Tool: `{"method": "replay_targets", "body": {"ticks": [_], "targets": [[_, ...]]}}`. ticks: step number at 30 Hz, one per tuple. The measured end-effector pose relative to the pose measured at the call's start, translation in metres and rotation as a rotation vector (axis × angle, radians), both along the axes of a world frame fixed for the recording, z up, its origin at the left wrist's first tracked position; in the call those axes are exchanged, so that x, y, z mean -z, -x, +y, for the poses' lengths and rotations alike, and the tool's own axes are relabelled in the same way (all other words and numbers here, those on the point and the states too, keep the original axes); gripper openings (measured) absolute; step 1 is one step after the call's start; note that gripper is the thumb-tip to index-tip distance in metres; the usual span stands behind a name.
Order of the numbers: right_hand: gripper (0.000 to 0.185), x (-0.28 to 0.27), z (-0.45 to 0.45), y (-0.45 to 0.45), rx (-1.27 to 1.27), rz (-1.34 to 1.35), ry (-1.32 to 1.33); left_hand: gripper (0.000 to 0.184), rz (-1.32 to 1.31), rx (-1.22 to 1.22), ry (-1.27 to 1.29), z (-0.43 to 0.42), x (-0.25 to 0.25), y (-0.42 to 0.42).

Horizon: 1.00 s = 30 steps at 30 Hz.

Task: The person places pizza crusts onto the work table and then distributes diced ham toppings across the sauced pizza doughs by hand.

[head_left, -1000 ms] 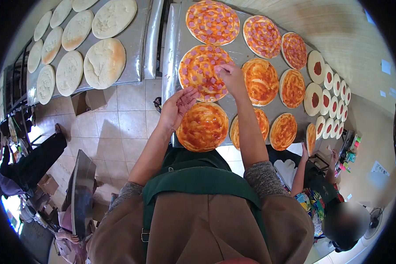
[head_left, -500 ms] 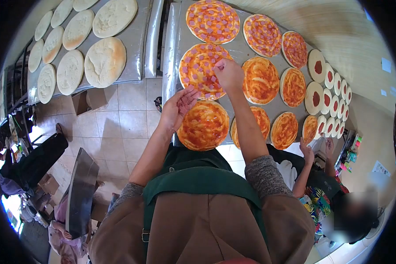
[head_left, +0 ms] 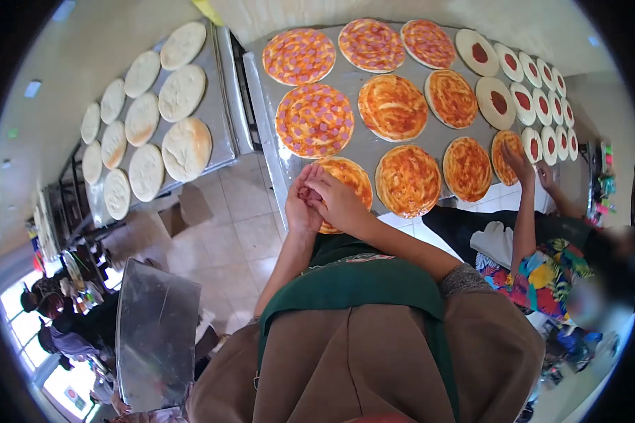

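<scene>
My left hand (head_left: 304,206) is cupped, palm up, over the front-left corner of the metal table. Against its palm, the bunched fingertips of my right hand (head_left: 337,204) are pressed; what lies between them is hidden. Beneath both hands is a pizza base spread with red sauce (head_left: 353,176), partly covered by them. Just beyond it lies a pizza (head_left: 315,120) scattered with small pink cubes that look like diced ham. Another cube-topped pizza (head_left: 299,56) sits farther back. To the right, a sauced base (head_left: 408,181) shows no pink cubes.
Bases with a central sauce blob (head_left: 499,103) fill the right end of the metal table (head_left: 261,92). A co-worker's hand (head_left: 518,166) touches a sauced base there. Plain bases (head_left: 187,149) lie on another table at left. A metal sheet (head_left: 159,331) stands behind left.
My right hand has left the cube-topped pizza and come back to my left hand. Both are now together over the nearest base. My view has shifted, and the co-worker's hand is on a base.
</scene>
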State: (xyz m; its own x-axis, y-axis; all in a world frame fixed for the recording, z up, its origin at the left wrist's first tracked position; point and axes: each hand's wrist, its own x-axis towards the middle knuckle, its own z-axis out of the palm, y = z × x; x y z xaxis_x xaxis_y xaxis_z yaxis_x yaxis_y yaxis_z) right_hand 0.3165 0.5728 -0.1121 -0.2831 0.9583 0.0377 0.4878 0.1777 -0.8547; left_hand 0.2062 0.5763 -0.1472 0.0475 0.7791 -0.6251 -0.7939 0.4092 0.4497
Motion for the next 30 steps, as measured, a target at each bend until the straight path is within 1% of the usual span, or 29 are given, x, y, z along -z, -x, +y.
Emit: {"method": "replay_targets", "body": {"ticks": [2, 4, 5, 8, 10, 11, 14, 17, 20, 23, 26, 29, 30], "targets": [[0.029, 0.006, -0.013, -0.007, 0.004, 0.058, -0.043, 0.044, 0.072, -0.013, -0.019, -0.013, -0.006, -0.010], [0.027, 0.009, -0.022, -0.016, 0.010, 0.168, -0.020, 0.043, 0.144, -0.040, -0.009, -0.022, -0.011, -0.020], [0.027, 0.010, -0.028, -0.021, 0.003, 0.220, -0.004, 0.038, 0.121, -0.062, -0.013, -0.027, -0.005, -0.023], [0.026, 0.014, -0.036, -0.037, -0.015, 0.303, 0.232, 0.032, 0.232, -0.057, -0.055, -0.046, 0.002, -0.031], [0.024, 0.021, -0.041, -0.043, -0.055, 0.353, 0.300, 0.034, 0.129, 0.047, -0.097, -0.054, 0.022, -0.024], [0.023, 0.027, -0.042, -0.045, -0.076, 0.375, 0.333, 0.036, 0.077, 0.100, -0.118, -0.055, 0.021, -0.023], [0.023, 0.041, -0.043, -0.046, -0.111, 0.403, 0.315, 0.032, 0.085, 0.096, -0.060, -0.062, 0.012, -0.026], [0.023, 0.038, -0.042, -0.052, -0.075, 0.463, 0.351, 0.031, 0.091, 0.198, -0.063, -0.062, 0.002, -0.023], [0.020, 0.017, -0.047, -0.065, -0.072, 0.329, 0.293, 0.030, 0.149, 0.277, -0.054, -0.063, -0.002, -0.024], [0.013, 0.002, -0.052, -0.072, -0.023, 0.061, 0.149, 0.029, 0.088, 0.300, -0.045, -0.070, -0.004, -0.031], [0.013, -0.010, -0.058, -0.074, 0.024, -0.033, 0.099, 0.029, 0.067, 0.342, -0.038, -0.079, -0.003, -0.033], [0.016, -0.004, -0.065, -0.071, 0.046, -0.102, -0.085, 0.028, 0.075, 0.359, -0.044, -0.086, -0.002, -0.032], [0.015, 0.000, -0.067, -0.071, 0.043, -0.089, -0.069, 0.028, 0.055, 0.360, -0.048, -0.088, 0.000, -0.031]]}}
